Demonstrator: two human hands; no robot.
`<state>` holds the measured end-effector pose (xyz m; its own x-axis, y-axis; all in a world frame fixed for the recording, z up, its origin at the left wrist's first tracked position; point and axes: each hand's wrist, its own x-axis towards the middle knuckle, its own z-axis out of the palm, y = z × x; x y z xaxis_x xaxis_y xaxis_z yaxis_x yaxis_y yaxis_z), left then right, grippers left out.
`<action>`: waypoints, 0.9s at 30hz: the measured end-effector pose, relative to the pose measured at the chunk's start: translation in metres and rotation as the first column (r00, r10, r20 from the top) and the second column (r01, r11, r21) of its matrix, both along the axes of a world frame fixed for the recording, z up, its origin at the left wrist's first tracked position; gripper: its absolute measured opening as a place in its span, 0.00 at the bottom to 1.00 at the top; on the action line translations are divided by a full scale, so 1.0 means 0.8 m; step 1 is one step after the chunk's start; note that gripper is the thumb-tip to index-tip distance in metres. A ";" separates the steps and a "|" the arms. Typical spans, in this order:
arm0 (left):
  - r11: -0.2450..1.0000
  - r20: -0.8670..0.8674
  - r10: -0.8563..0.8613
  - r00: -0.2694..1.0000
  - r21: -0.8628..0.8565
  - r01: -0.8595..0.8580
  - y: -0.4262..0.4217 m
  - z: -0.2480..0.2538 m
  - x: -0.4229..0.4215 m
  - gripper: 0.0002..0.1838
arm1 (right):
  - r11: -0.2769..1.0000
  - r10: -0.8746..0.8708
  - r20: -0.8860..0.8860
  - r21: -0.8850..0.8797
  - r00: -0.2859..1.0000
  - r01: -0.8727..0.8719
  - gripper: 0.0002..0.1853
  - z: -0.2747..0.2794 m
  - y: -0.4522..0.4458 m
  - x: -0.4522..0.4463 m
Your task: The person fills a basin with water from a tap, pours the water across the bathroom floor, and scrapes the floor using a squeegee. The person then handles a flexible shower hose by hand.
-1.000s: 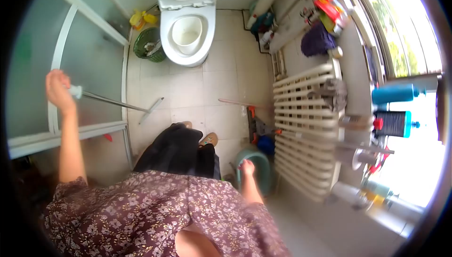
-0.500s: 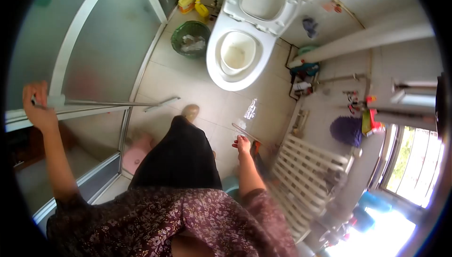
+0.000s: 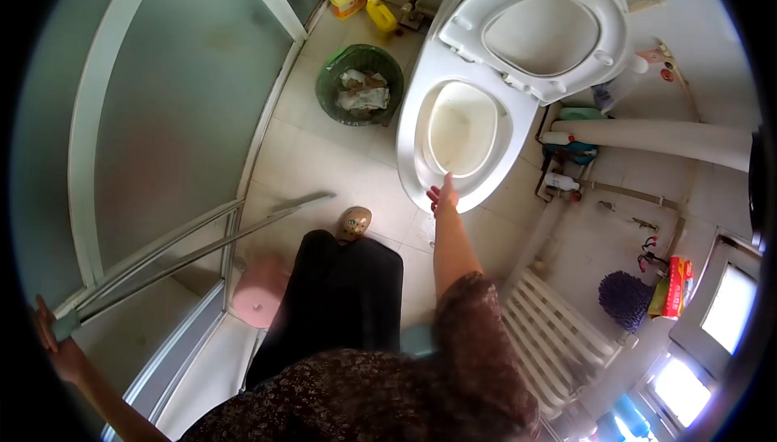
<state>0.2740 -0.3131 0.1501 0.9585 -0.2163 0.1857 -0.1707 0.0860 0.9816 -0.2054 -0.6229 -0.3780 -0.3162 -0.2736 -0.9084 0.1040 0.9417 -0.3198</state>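
At the far left, my left hand (image 3: 55, 337) is wrapped around the grip of a long squeegee (image 3: 174, 268). Its thin pole slants over the shower frame, and its narrow head rests at the floor near my shoe. My right hand (image 3: 443, 197) reaches over the front of the white toilet (image 3: 414, 138), fingers stretched out and holding nothing I can see. One fingertip meets the near rim of a white bucket (image 3: 463, 130) that sits inside the bowl; whether it touches is hard to tell. The toilet's seat and lid (image 3: 542, 33) are raised.
A green waste bin (image 3: 328, 90) with crumpled paper stands left of the toilet, yellow bottles (image 3: 379, 13) behind it. Frosted shower panels (image 3: 186, 118) line the left. A pink stool-like object (image 3: 257, 292) is beside my leg. A white radiator (image 3: 558, 329) and purple mop-like cloth (image 3: 625, 298) are at right.
My right hand has moved forward from beside the floor to the toilet's front, its fingers now extended. My left hand and the squeegee's grip have shifted lower, and the view is nearer the toilet.
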 end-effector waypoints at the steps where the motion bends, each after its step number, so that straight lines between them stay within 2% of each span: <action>1: 0.971 -0.013 -0.237 0.971 0.010 0.237 0.024 0.008 0.023 0.11 | 1.000 -0.030 -0.004 0.005 1.000 0.030 0.32 -0.010 -0.011 0.002; 2: 0.902 -0.021 -0.432 0.902 0.024 0.432 0.042 0.014 0.042 0.10 | 0.992 -0.128 0.008 -0.004 0.992 0.128 0.33 -0.027 -0.022 0.003; 3: 0.855 -0.030 -0.515 0.857 0.051 0.516 0.037 0.016 0.046 0.12 | 0.975 -0.223 0.022 -0.012 0.975 0.224 0.34 -0.028 -0.032 0.013; 4: 0.800 -0.040 -0.593 0.804 0.078 0.594 0.033 0.018 0.051 0.15 | 0.972 -0.230 -0.008 -0.054 0.973 0.229 0.38 -0.023 -0.036 0.015; 5: 0.669 -0.084 -0.738 0.669 0.036 0.742 -0.013 0.013 0.027 0.15 | 0.952 -0.293 0.004 -0.096 0.956 0.292 0.30 -0.051 -0.038 0.006; 7: 0.512 -0.112 -0.854 0.508 -0.002 0.859 -0.083 0.000 -0.018 0.16 | 0.974 -0.222 -0.014 -0.041 0.975 0.221 0.17 -0.067 -0.046 0.002; 8: 0.952 0.062 -0.300 0.952 0.078 0.295 -0.108 -0.013 -0.039 0.16 | 0.975 -0.223 -0.009 0.017 0.975 0.224 0.12 -0.075 -0.050 -0.002; 9: 0.955 0.041 -0.286 0.957 0.100 0.281 -0.086 -0.003 -0.024 0.14 | 0.972 -0.223 -0.005 0.072 0.975 0.223 0.09 -0.079 -0.055 -0.004; 11: 0.956 -0.001 -0.257 0.966 0.145 0.254 -0.043 0.015 0.006 0.11 | 0.956 -0.289 -0.042 0.033 0.957 0.290 0.10 -0.078 -0.054 -0.009; 13: 0.988 -0.027 0.149 0.988 0.042 -0.148 -0.094 0.002 -0.020 0.11 | 0.936 -0.353 -0.086 -0.031 0.932 0.351 0.09 -0.064 -0.044 -0.015; 14: 0.950 -0.121 -0.312 0.942 -0.057 0.307 -0.051 0.012 0.023 0.09 | 0.932 -0.363 -0.060 -0.038 0.930 0.361 0.08 -0.043 -0.038 -0.013; 16: 0.933 -0.056 -0.359 0.932 -0.012 0.359 -0.069 0.003 0.027 0.08 | 0.935 -0.354 -0.037 -0.050 0.935 0.352 0.07 0.011 -0.022 -0.010; 19: 0.954 0.002 -0.299 0.954 -0.018 0.299 -0.102 -0.003 0.005 0.09 | 0.950 -0.293 0.030 -0.109 0.956 0.294 0.07 0.058 0.012 -0.026; 21: 0.890 -0.045 -0.452 0.891 -0.085 0.448 -0.122 0.002 0.004 0.08 | 0.958 -0.231 0.069 -0.160 0.971 0.239 0.06 0.090 0.033 -0.039; 24: 0.918 -0.019 -0.391 0.920 -0.083 0.388 -0.119 0.005 0.045 0.09 | 0.938 -0.234 0.128 -0.233 0.964 0.258 0.06 0.147 0.060 -0.053; 27: 0.915 -0.088 -0.391 0.916 -0.149 0.376 -0.121 0.003 0.092 0.11 | 0.893 -0.290 0.219 -0.287 0.931 0.346 0.08 0.184 0.104 -0.071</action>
